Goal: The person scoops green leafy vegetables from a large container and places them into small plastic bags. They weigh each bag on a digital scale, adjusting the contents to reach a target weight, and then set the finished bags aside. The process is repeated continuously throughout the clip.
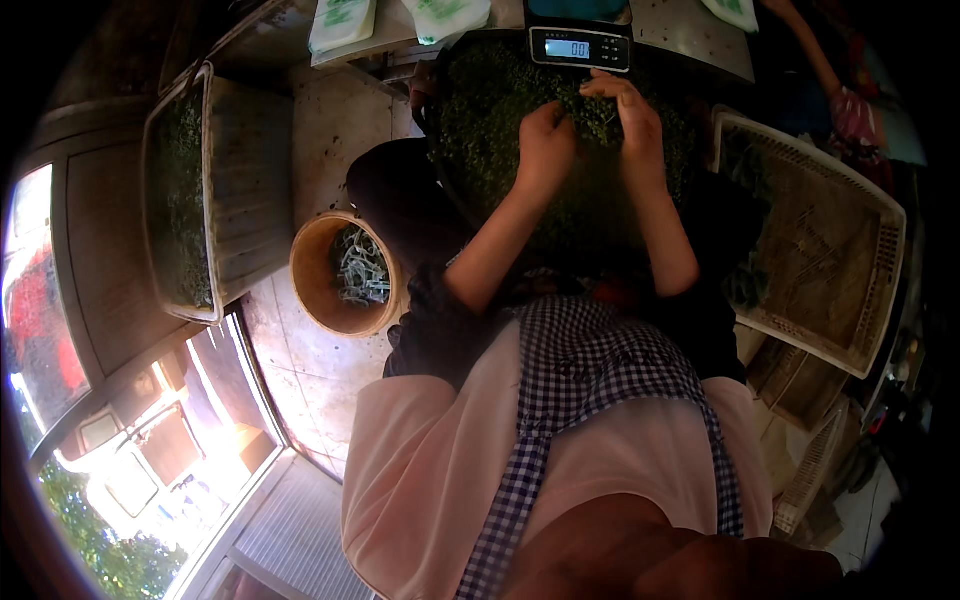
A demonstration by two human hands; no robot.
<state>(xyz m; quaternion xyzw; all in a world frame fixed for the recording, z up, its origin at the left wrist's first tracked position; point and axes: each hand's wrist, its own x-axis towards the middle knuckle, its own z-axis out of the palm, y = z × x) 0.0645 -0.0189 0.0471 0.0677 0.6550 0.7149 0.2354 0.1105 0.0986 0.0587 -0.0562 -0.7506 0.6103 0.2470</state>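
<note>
A wide, dark container before me is heaped with green peppercorn-like berries on stems. Over the heap, my left hand is curled, its fingertips close to a lighter berry cluster. My right hand bends its fingers around the far side of that cluster, which shows between both hands. What the left fingertips pinch, if anything, is hidden. Just beyond my right fingers stands a digital scale with a lit display and a blue-green top.
Printed bags lie on the table at the top. A round bin with pale scraps and a greens-filled crate stand left. At right is a plastic crate with dark leaves. Another person's arm shows top right.
</note>
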